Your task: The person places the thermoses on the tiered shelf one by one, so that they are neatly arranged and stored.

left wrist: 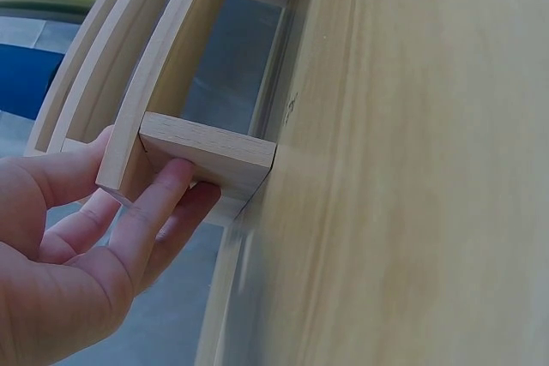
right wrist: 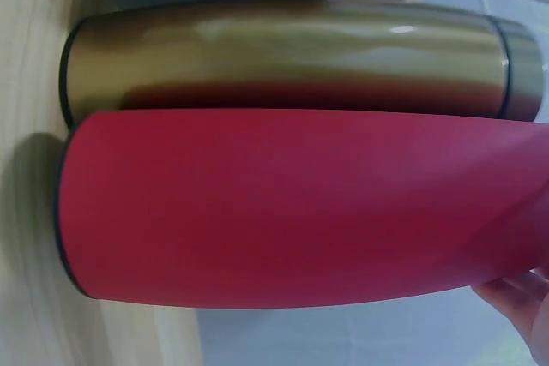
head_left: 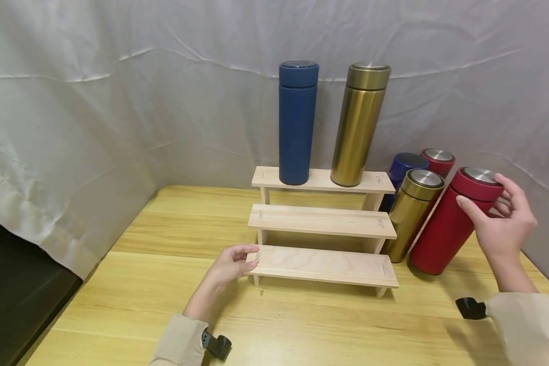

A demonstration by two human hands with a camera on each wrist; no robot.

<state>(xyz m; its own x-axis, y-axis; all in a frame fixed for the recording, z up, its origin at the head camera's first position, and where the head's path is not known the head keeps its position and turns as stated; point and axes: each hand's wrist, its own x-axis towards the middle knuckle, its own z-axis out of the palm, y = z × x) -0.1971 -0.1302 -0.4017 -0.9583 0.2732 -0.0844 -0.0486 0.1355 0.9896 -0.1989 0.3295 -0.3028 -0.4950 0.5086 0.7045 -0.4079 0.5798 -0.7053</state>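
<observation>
My right hand (head_left: 508, 218) grips a red thermos flask (head_left: 453, 229) around its upper end, just below the steel-topped lid. The flask's base is at the tabletop; whether it touches cannot be told. Close beside it stands a gold flask (right wrist: 283, 62). With thumb and fingers, my left hand (head_left: 232, 264) pinches the left end of the lowest board of a three-tier wooden shelf stand (head_left: 322, 262). In the left wrist view, fingertips (left wrist: 176, 173) reach under that board (left wrist: 129, 139) against its leg. A blue flask (head_left: 297, 127) and another gold flask (head_left: 360, 127) stand on the top tier.
Behind the right-hand flasks are a dark blue flask (head_left: 409, 162) and a second red one (head_left: 438, 160), both partly hidden. A grey curtain (head_left: 201, 112) hangs behind the wooden table (head_left: 164, 290). A black surface (head_left: 18, 284) lies at the left edge.
</observation>
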